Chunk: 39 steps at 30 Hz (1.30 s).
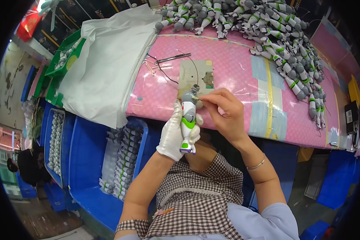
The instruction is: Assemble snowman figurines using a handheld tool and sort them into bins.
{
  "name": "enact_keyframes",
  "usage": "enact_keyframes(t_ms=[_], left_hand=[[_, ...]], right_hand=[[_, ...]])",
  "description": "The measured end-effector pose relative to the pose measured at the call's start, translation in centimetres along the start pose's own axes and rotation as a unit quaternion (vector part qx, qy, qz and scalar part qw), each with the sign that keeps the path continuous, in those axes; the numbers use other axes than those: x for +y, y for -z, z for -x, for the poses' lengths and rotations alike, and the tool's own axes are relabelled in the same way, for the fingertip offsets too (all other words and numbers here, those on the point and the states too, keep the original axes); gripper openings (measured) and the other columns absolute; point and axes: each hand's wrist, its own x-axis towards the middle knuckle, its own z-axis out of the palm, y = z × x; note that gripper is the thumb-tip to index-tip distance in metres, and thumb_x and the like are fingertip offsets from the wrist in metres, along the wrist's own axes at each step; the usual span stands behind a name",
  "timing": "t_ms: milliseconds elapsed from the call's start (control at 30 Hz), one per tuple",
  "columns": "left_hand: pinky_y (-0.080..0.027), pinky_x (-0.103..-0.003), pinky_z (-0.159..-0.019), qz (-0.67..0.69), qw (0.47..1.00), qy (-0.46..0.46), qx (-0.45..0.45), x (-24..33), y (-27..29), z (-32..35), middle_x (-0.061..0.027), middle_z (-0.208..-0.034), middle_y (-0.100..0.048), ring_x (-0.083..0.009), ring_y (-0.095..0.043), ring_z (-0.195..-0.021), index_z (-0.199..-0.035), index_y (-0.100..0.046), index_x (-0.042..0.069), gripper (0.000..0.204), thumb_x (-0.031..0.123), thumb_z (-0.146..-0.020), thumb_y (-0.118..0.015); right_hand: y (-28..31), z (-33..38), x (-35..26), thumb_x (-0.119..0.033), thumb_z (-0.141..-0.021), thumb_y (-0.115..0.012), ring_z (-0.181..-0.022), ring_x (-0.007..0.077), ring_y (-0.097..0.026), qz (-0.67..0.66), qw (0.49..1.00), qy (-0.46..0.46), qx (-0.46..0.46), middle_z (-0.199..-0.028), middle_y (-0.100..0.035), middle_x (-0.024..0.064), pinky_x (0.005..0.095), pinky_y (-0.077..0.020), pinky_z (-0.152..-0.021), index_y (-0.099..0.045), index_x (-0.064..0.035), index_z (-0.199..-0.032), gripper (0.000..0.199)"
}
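Note:
My left hand [173, 134], in a white glove, is closed around a toy limb [189, 116] in white, grey and bright green. The limb stands lengthwise over the table's near edge, its rounded grey end up and its purple-tipped end toward me. A dark wire rises near the grey end. My bare right hand [228, 114] pinches at that grey end, thumb and forefinger together. A thin yellowish bit shows at the fingertips, too small to name.
A big heap of similar toy limbs [284, 48] covers the table's far right. A flat plate [186, 72], a dark pen-like tool [174, 58] and thin sticks [149, 69] lie ahead. White sheeting [104, 60] drapes the left. Blue bins [86, 160] with toy parts stand at lower left.

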Motion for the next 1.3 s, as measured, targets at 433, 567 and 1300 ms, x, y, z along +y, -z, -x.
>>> enact_keyframes(t_ms=[433,567,1300], left_hand=[[-0.036,-0.024,-0.035,-0.061,0.994,-0.007,0.095,-0.3,-0.8,-0.2,-0.0037,-0.065,-0.051,-0.0124,-0.044,-0.04,-0.093,-0.05,0.008,0.049,0.053,-0.096,-0.03],[-0.037,-0.025,-0.036,-0.05,0.992,-0.012,0.112,-0.4,-1.2,-0.2,-0.0024,-0.062,-0.049,-0.0124,-0.045,-0.041,-0.092,-0.05,0.009,0.047,0.052,-0.096,-0.031],[-0.052,-0.029,-0.053,-0.025,0.996,-0.052,0.067,0.6,-0.8,0.3,-0.0111,-0.086,-0.059,-0.0182,-0.059,-0.063,-0.113,-0.047,0.003,0.064,0.06,-0.094,-0.025]], right_hand=[[-0.7,0.9,-0.5,0.009,-0.074,-0.065,-0.066,0.0163,-0.06,0.054,0.998,0.037,-0.017,-0.081,-0.061,0.0074,0.0253,-0.0469,-0.054,-0.067,-0.003,-0.09,0.02],[-1.0,1.4,-0.9,0.009,-0.075,-0.065,-0.064,0.0165,-0.061,0.03,0.999,0.019,-0.031,-0.082,-0.061,0.0077,0.0257,-0.0472,-0.053,-0.067,-0.0027,-0.091,0.02],[6.9,-0.6,6.9,-0.003,-0.081,-0.065,-0.066,0.0152,-0.058,0.366,0.929,0.041,-0.023,-0.081,-0.063,0.0076,0.0243,-0.0458,-0.057,-0.068,-0.0025,-0.085,0.005]])
